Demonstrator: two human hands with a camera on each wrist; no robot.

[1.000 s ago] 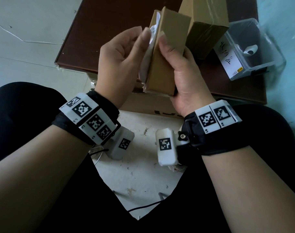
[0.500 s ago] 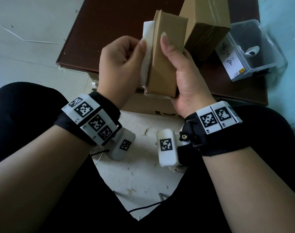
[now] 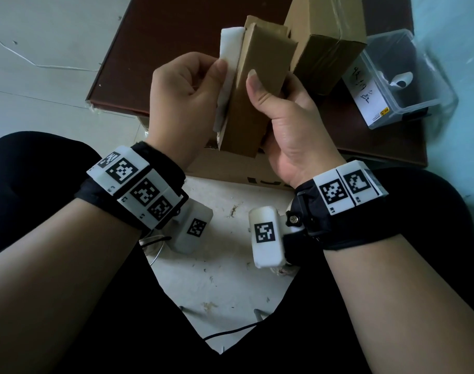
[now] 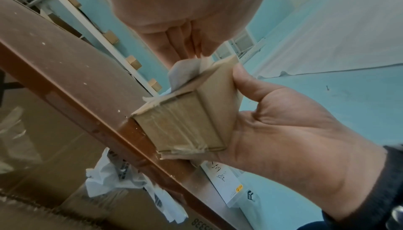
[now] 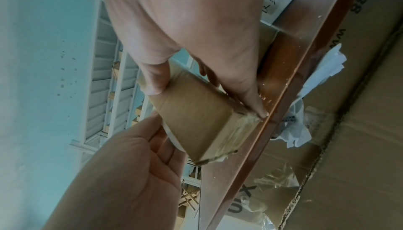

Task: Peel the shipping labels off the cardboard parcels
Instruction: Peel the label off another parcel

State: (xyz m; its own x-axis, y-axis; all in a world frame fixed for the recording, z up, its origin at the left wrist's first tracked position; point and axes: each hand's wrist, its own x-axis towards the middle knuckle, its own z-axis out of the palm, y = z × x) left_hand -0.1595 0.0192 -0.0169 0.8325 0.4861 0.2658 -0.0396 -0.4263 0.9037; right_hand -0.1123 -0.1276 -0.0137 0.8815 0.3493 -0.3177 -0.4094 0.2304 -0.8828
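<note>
A small brown cardboard parcel is held upright above the edge of a dark brown table. My right hand grips it from the right, thumb along its front face. A white shipping label hangs partly loose on the parcel's left face. My left hand pinches that label between thumb and curled fingers. The left wrist view shows the parcel's taped end and the label lifting away. From the right wrist the parcel shows with the label's edge beside my left hand.
A larger cardboard box stands on the table just behind the parcel. A clear plastic bin with a handwritten label sits at the table's right end. A big carton lies under the table, with crumpled white plastic on it.
The label has come further off the parcel's left face. My left hand has slid down along it, and the parcel now stands a little more upright.
</note>
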